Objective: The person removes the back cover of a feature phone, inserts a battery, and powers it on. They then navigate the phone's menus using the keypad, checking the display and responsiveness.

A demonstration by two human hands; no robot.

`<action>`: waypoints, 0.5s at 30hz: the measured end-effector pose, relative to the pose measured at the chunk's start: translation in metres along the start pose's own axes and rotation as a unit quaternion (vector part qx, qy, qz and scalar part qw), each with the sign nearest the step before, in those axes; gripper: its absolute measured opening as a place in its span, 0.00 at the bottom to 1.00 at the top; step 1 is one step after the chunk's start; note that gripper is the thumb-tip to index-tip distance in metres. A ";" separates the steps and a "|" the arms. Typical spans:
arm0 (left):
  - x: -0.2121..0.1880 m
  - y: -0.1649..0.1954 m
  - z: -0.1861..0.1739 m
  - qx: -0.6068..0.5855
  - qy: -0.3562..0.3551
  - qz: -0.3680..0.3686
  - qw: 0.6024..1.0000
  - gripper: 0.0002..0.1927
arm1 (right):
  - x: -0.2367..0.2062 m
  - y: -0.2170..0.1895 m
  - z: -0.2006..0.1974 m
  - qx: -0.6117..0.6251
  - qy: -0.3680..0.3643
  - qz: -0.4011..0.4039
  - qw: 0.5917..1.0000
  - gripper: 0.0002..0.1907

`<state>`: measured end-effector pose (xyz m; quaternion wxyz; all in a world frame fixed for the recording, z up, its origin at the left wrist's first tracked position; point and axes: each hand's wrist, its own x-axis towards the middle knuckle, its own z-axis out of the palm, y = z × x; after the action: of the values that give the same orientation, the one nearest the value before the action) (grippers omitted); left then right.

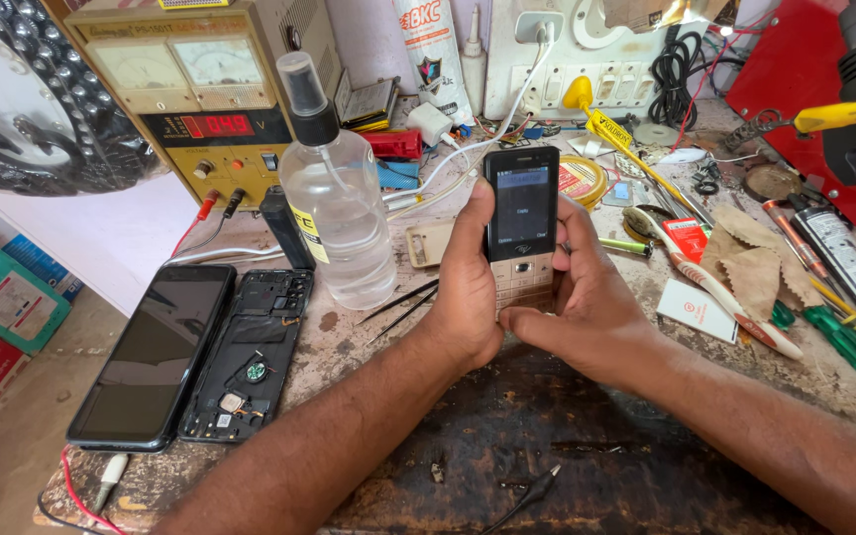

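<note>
Dark, scratched wood makes up the workbench (507, 436), and it is stained and chipped all over — tools and wires lie everywhere. A pale wall with a row of switches (587, 84) stands at the back. Both hands grasp a small keypad phone (521, 223) and hold it upright above the bench, near the middle. The left hand (468, 287) wraps around its left side and the right hand (577, 297) cups the right, with the thumb on the keys. The phone is a gold-brown bar with a dark, shiny screen.

A clear plastic spray bottle (334, 198) stands just left of the hands. Further left lie a flat black smartphone (151, 352) and its opened back frame (250, 352). A boxy yellow power supply (200, 89) with dials sits behind them. Screwdrivers (844, 342) lie on the right — their ends are cut off at the edge. The lower keys are hidden by fingers.
</note>
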<state>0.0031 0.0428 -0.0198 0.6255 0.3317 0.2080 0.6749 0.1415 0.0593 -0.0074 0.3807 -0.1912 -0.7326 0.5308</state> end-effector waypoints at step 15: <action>-0.002 0.008 -0.007 0.009 -0.039 -0.020 0.999 0.38 | 0.005 -0.001 -0.019 0.048 -0.072 0.040 0.995 0.51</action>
<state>-0.0078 0.0406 -0.0197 0.6434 0.3592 0.1956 0.6472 0.1531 0.0743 -0.0022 0.3138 -0.1635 -0.7238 0.5924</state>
